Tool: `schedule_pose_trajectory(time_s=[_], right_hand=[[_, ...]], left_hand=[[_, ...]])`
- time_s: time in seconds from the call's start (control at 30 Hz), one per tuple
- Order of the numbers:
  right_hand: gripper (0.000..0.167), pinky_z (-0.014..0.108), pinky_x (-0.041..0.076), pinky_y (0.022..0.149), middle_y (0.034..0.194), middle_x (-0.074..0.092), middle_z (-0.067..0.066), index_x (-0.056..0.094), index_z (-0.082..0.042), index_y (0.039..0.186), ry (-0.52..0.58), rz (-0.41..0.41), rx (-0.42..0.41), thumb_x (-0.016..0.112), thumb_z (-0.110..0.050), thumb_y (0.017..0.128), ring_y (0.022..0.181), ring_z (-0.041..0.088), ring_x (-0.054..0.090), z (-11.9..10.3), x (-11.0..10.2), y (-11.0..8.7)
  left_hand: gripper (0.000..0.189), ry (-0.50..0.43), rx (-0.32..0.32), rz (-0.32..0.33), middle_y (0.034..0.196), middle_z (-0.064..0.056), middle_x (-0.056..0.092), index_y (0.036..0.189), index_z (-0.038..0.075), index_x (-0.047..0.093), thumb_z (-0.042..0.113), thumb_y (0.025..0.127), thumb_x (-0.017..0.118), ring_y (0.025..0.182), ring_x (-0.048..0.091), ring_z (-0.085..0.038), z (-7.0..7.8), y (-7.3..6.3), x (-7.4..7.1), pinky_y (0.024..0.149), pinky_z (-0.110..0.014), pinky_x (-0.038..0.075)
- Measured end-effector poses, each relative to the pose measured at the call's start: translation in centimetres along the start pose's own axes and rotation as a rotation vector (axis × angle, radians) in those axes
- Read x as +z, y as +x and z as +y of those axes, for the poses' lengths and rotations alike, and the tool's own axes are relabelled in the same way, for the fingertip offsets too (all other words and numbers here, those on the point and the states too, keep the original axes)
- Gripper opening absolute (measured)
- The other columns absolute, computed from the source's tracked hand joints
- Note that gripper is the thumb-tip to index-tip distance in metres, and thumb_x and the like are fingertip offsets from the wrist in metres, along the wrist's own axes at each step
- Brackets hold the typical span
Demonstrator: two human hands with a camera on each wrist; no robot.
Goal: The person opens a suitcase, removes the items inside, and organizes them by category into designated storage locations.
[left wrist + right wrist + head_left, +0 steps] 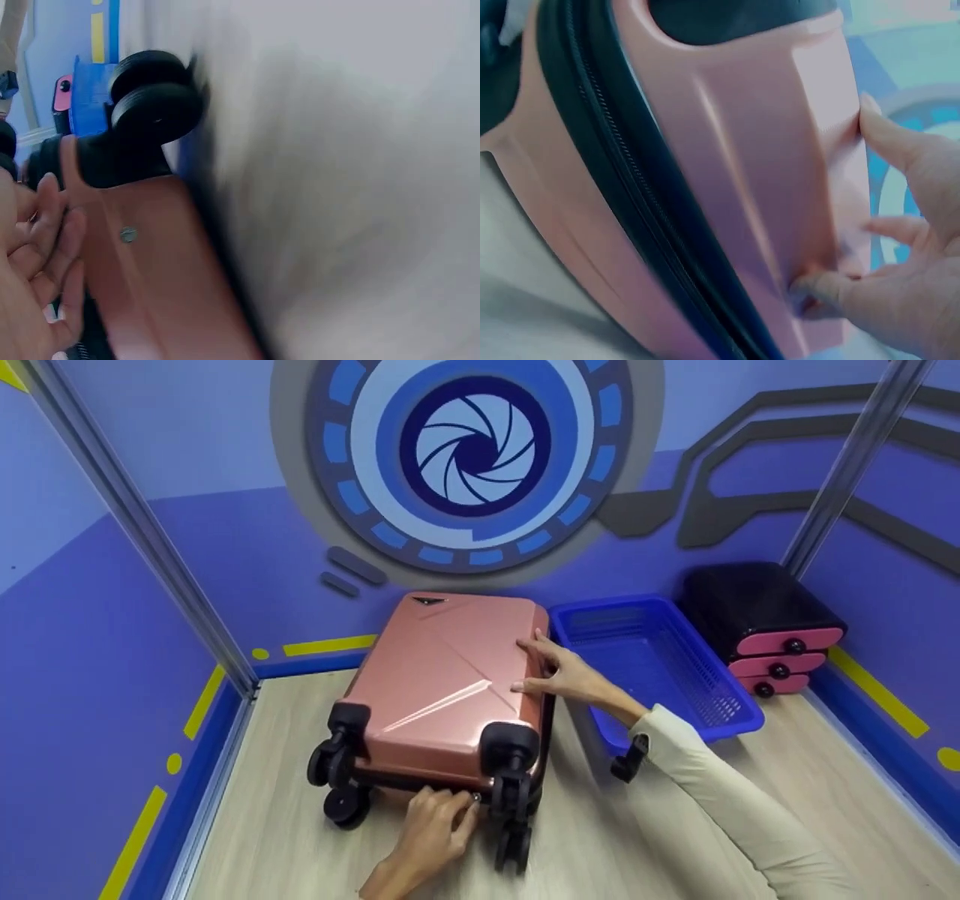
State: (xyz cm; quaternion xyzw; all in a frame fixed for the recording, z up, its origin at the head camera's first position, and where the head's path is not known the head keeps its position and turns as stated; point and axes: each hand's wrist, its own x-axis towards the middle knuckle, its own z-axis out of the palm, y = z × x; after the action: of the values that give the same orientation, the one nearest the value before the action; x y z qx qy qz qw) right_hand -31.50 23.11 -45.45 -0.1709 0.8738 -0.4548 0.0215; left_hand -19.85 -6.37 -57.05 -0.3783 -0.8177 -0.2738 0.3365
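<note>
A rose-pink hard-shell suitcase [442, 667] lies flat, its black caster wheels [514, 810] facing me. My left hand [431, 832] is at the zipper seam on the wheel end, between the wheel pairs. Its fingers are curled, and a small metal zipper pull [476, 797] shows by the thumb. The left wrist view shows the curled fingers [56, 255] beside the shell and a bit of zipper [79, 350]. My right hand [566, 671] rests on the suitcase's right edge, fingers spread over the shell. In the right wrist view the black zipper band [630, 172] runs along the side.
A blue plastic basket [739, 724] stands right of the suitcase, under my right forearm. Beyond it, in the right corner, is a black box with pink drawers [757, 592]. Blue printed walls [217, 555] enclose the wood-look surface [262, 810].
</note>
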Motion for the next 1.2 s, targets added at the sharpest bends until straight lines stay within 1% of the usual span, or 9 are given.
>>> schedule_pose_trajectory(time_s=[0.17,0.57,0.6,0.67,0.8,0.87,0.97,1.03,1.2], right_hand=[[0.081,0.061,0.023,0.125,0.176,0.011,0.011,0.042,-0.019,0.162,0.052,-0.025,-0.04,0.082,-0.032,0.093,0.16,0.036,0.014,0.9,-0.9,1.1],[0.072,0.058,0.023,0.127,0.176,0.011,0.007,0.042,-0.016,0.161,0.122,-0.108,-0.088,0.075,-0.028,0.099,0.161,0.032,0.015,2.0,-1.2,2.6],[0.07,0.058,0.026,0.125,0.176,0.011,0.007,0.042,-0.015,0.161,0.12,-0.11,-0.091,0.074,-0.027,0.099,0.158,0.035,0.024,1.9,-1.2,2.7],[0.064,0.059,0.03,0.123,0.175,0.017,0.01,0.047,-0.012,0.158,0.093,-0.097,-0.114,0.072,-0.025,0.101,0.156,0.038,0.028,1.5,-1.1,2.6],[0.045,0.059,0.032,0.122,0.164,0.04,0.02,0.059,-0.002,0.146,-0.046,-0.065,-0.24,0.066,-0.015,0.104,0.146,0.044,0.044,-0.4,-0.1,0.4],[0.042,0.063,0.024,0.124,0.158,0.047,0.022,0.062,-0.001,0.143,-0.17,-0.077,-0.315,0.065,-0.018,0.105,0.15,0.045,0.039,-1.5,0.9,-1.6],[0.051,0.069,0.016,0.124,0.161,0.044,0.02,0.06,-0.008,0.147,-0.339,-0.138,-0.392,0.067,-0.033,0.103,0.153,0.048,0.03,-3.1,2.4,-4.6],[0.06,0.071,0.017,0.122,0.164,0.041,0.018,0.057,-0.013,0.151,-0.435,-0.15,-0.414,0.069,-0.043,0.1,0.155,0.05,0.025,-3.9,3.4,-5.8],[0.064,0.07,0.029,0.119,0.162,0.045,0.016,0.055,-0.017,0.153,-0.606,-0.052,-0.451,0.077,-0.038,0.096,0.152,0.047,0.033,-4.7,4.9,-6.7]], left_hand=[[0.026,0.024,-0.02,-0.01,0.057,0.007,0.052,0.07,0.017,0.059,0.008,0.077,0.083,0.052,0.05,-0.01,0.8,1.2,0.9,0.058,-0.024,0.036],[0.019,0.049,-0.077,0.034,0.058,0.006,0.06,0.071,0.015,0.065,0.009,0.078,0.082,0.054,0.052,-0.011,2.7,1.7,2.6,0.06,-0.025,0.036],[0.019,0.05,-0.092,0.035,0.058,0.005,0.06,0.07,0.015,0.065,0.009,0.078,0.081,0.055,0.053,-0.012,2.9,1.9,2.8,0.06,-0.026,0.036],[0.02,0.051,-0.12,0.031,0.058,0.005,0.061,0.069,0.014,0.064,0.009,0.08,0.08,0.056,0.055,-0.012,3.3,2.1,3.2,0.06,-0.026,0.036],[0.024,0.039,-0.143,0.032,0.057,0.006,0.06,0.068,0.015,0.061,0.008,0.081,0.08,0.055,0.053,-0.01,3.7,1.8,3.7,0.061,-0.025,0.037],[0.024,0.037,-0.127,0.045,0.057,0.007,0.06,0.068,0.016,0.061,0.007,0.079,0.081,0.055,0.052,-0.01,3.8,1.4,3.7,0.061,-0.025,0.037],[0.024,0.041,-0.107,0.052,0.058,0.008,0.062,0.069,0.017,0.062,0.007,0.077,0.082,0.055,0.053,-0.01,3.6,0.9,3.6,0.06,-0.026,0.037],[0.023,0.043,-0.108,0.039,0.059,0.008,0.062,0.07,0.017,0.062,0.008,0.078,0.081,0.056,0.054,-0.011,3.5,0.8,3.4,0.06,-0.027,0.038],[0.019,0.036,-0.119,-0.01,0.062,0.005,0.065,0.072,0.015,0.065,0.008,0.082,0.079,0.057,0.059,-0.014,3.0,1.2,2.9,0.06,-0.03,0.042]])
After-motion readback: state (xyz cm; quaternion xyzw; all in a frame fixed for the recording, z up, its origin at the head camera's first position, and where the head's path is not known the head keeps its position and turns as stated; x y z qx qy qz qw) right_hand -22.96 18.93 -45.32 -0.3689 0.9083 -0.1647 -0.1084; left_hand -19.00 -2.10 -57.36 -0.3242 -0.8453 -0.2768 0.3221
